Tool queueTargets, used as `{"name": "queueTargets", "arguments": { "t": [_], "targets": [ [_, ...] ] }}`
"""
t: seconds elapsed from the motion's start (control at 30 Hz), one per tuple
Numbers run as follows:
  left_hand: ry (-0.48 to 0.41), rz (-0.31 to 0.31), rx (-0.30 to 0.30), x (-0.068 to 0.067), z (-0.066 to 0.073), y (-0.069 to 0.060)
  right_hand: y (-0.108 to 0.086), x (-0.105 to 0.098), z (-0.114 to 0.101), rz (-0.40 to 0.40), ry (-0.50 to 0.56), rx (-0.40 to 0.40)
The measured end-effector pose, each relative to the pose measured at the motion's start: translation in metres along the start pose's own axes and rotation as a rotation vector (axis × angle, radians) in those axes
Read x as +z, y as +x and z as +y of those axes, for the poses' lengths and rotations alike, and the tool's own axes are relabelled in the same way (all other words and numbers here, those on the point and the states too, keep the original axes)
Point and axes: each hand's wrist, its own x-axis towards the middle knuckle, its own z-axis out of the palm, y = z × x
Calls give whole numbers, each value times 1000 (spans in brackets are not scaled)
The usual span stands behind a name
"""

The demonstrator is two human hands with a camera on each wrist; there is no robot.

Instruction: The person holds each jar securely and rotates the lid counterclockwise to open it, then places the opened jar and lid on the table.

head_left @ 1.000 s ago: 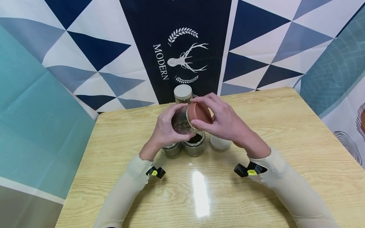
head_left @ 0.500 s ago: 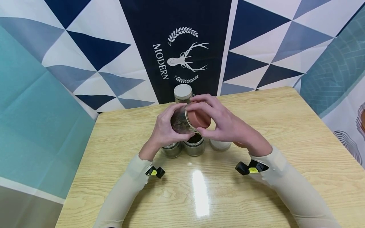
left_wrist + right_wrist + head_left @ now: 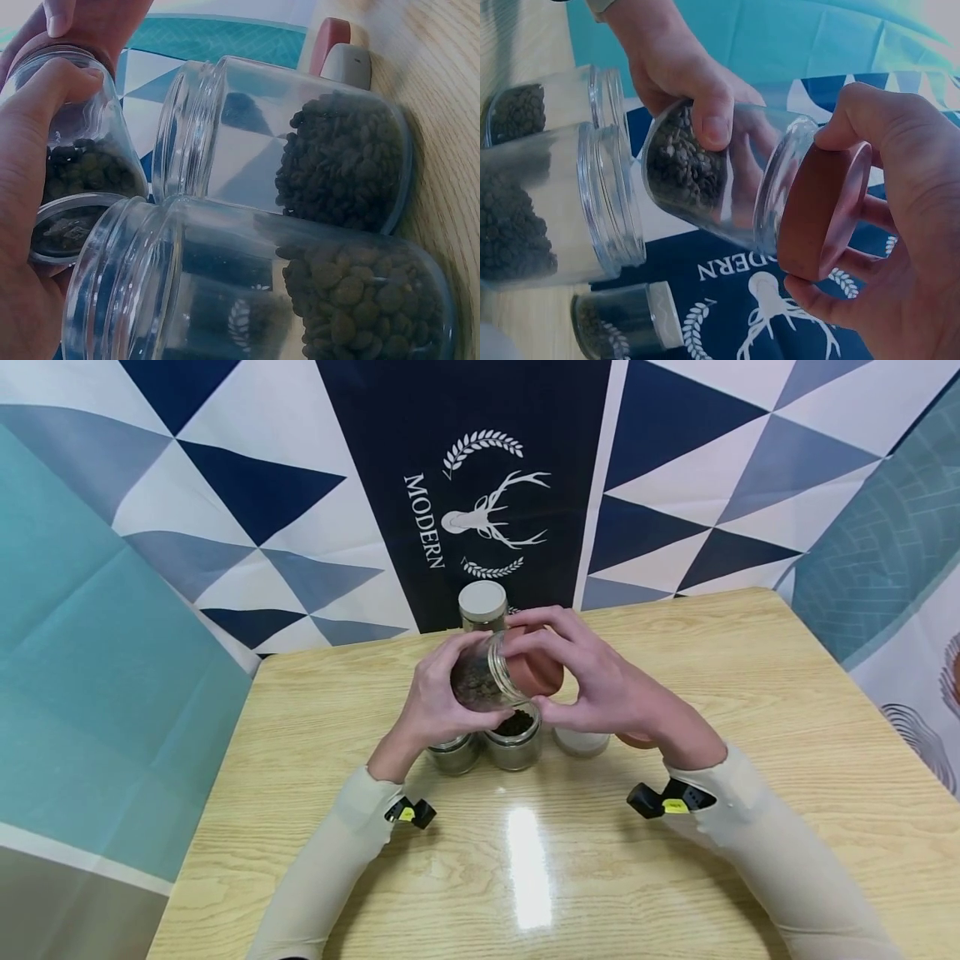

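Observation:
My left hand (image 3: 437,691) grips the body of a glass jar (image 3: 476,681) part filled with dark pieces, tilted above the other jars. My right hand (image 3: 600,681) holds a reddish-brown lid (image 3: 538,670) by its rim at the jar's mouth. In the right wrist view the lid (image 3: 821,214) stands at the glass neck, tipped a little, with fingers and thumb around it. Below are two lidless glass jars, one (image 3: 512,747) with dark contents, the other (image 3: 456,757) partly under my left hand.
A jar with a white lid (image 3: 482,602) stands at the table's back edge by the patterned cloth. On the wooden table (image 3: 480,860), a white lid (image 3: 581,743) and another reddish lid (image 3: 636,741) lie right of the lidless jars, partly behind my right hand.
My right hand has shifted its fingers on the reddish-brown lid and moved slightly right with it, showing more of the glass neck. My left hand and the jar have hardly moved.

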Motion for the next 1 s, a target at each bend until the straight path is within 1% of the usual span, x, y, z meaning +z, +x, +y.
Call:
{"name": "queueTargets", "arguments": {
  "t": [0.17, 0.3, 0.43, 0.63, 0.8, 1.0],
  "targets": [
    [2, 10, -7, -1, 0, -1, -8, -8, 4, 12, -22, 31],
    [1, 12, -7, -2, 0, -1, -19, -14, 13, 34, -42, 56],
    [4, 19, -3, -2, 0, -2, -32, -24, 21, 63, -61, 88],
    [11, 28, 9, -2, 0, -2, -52, -46, 26, 103, -101, 163],
    [9, 33, 14, -3, -2, -2, -68, -62, 30, 123, -138, 180],
    [5, 32, 11, -2, -2, -1, -89, -70, 38, 150, -175, 217]
  ]
}}
